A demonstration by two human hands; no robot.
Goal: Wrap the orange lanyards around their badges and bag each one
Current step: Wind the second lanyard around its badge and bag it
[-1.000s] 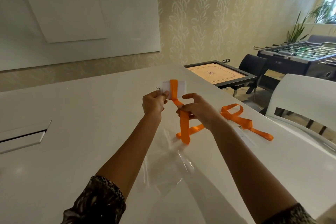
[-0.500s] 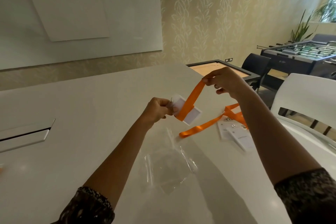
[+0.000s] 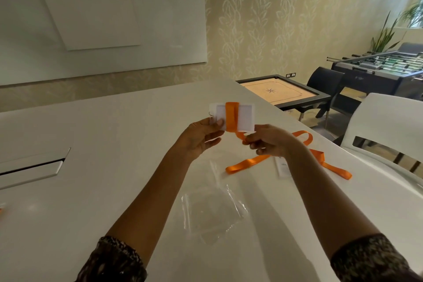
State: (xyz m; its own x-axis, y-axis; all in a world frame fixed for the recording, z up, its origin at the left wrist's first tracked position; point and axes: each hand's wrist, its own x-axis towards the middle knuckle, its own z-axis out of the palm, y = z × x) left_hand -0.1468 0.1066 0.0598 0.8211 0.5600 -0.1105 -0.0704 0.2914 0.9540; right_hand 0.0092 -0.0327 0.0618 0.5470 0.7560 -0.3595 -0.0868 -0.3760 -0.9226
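My left hand (image 3: 201,137) pinches the left end of a white badge (image 3: 246,117), held flat above the white table (image 3: 103,167). An orange lanyard (image 3: 231,117) is wound round the badge's middle in a couple of turns. My right hand (image 3: 270,142) grips the lanyard just below the badge; its loose tail (image 3: 247,163) trails down onto the table. A second orange lanyard (image 3: 329,163) lies to the right, with another white badge (image 3: 282,168) partly hidden by my right forearm. A clear plastic bag (image 3: 212,210) lies flat on the table between my arms.
A white chair (image 3: 389,126) stands at the table's right edge. A grey flap (image 3: 34,167) is set into the tabletop at the left. Beyond the table stand a carrom board (image 3: 279,91), a dark chair and a football table (image 3: 384,68).
My right hand has come down from up high to just below the badge, laying another turn of lanyard round it. The badge has turned level to face me.
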